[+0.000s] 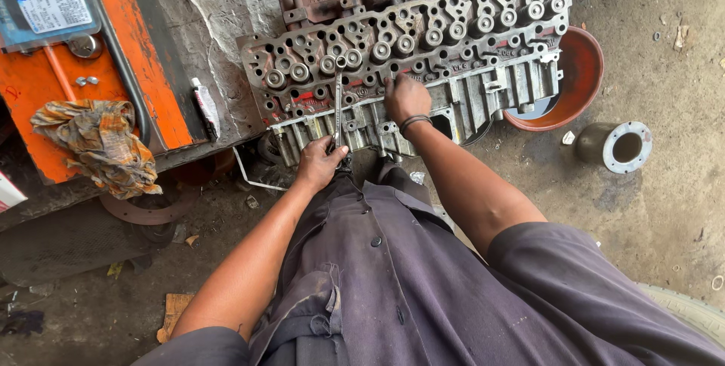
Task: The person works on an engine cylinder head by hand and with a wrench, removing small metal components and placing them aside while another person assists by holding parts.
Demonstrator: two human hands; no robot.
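Head view, looking down over a grey-purple work shirt point(393, 283) to both bare arms. Left hand point(319, 163) at near edge of cylinder head point(411, 52), grip closed round the handle end of a long metal wrench point(337, 101); the wrench runs straight away from the person, far end seated on the cylinder head's top face among the valve springs. Right hand point(405, 98), dark band on wrist, fingers pressed down on the cylinder head's near upper edge, just right of the wrench; nothing clasped, fingers bent, tips touching metal. Cylinder head lies long-ways across the concrete floor point(664, 200), tilted up slightly toward right. Left: orange metal panel point(113, 56) with a crumpled patterned rag point(102, 143) on it, edge close to the cylinder head's left end, a small tube point(204, 105) between. Right: orange-brown basin point(581, 79) touching the cylinder head's far-right end; short grey flanged sleeve point(615, 145) apart on open floor. Free floor room mostly right and near-left.
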